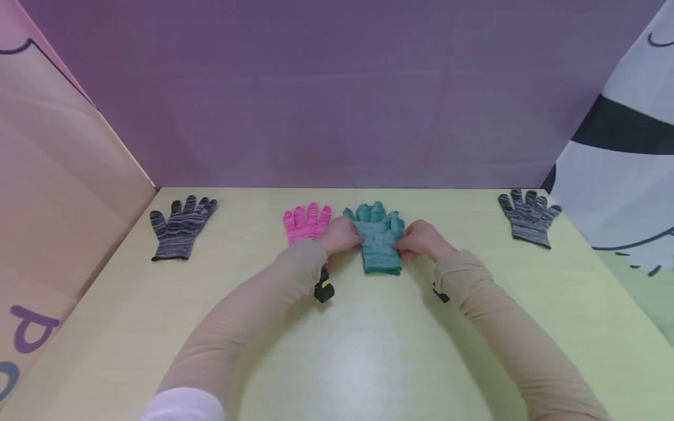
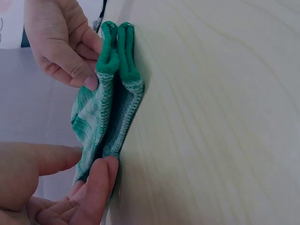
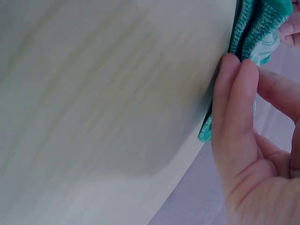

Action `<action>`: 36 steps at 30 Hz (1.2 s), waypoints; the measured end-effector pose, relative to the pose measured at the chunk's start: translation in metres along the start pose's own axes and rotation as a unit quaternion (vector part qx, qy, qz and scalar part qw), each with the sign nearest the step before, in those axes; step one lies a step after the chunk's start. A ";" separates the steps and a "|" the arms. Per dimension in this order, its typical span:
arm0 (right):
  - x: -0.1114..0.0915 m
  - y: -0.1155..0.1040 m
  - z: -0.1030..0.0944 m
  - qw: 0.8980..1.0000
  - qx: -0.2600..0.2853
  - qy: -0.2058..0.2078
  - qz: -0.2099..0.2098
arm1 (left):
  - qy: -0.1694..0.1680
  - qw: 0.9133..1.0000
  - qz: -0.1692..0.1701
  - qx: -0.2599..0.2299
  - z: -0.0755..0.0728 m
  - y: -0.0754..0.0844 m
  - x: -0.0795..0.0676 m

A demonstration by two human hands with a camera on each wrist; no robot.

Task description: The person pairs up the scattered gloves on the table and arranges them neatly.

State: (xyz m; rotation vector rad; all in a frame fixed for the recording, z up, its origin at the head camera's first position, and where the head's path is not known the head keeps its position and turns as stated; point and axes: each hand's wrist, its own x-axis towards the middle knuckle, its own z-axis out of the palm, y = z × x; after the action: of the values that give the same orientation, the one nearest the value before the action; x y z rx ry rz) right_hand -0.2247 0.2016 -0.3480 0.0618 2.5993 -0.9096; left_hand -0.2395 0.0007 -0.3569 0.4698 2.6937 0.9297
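Note:
Two green knitted gloves lie one on the other at the middle of the table, fingers pointing away and cuffs toward me. In the left wrist view their two dark green cuffs show as separate layers. My left hand pinches the left edge of the gloves between thumb and fingers. On the opposite edge my right hand pinches them the same way; its fingertips lie along the side near the gap between the layers. A pink glove lies left of them, partly hidden behind my left hand.
A grey-black striped glove lies at the table's far left, and another striped glove at the far right. A purple backdrop rises behind the pale wooden table. Printed cloths hang on both sides.

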 end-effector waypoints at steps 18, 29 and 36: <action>-0.008 -0.006 0.003 0.978 -0.146 0.073 -0.131 | -0.001 1.000 0.006 0.010 0.004 -0.003 0.004; -0.012 -0.006 0.020 0.908 -0.216 0.040 -0.357 | 0.012 0.997 0.022 0.074 0.002 0.002 -0.001; -0.012 -0.004 0.027 0.900 -0.232 0.031 -0.368 | 0.009 0.998 0.022 0.065 0.001 0.001 -0.002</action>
State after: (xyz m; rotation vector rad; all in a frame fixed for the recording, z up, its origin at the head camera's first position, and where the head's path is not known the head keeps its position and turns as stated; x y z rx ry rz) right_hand -0.2050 0.1829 -0.3599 -1.0947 2.8444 -0.4534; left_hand -0.2370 0.0011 -0.3573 0.5507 2.7823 0.7770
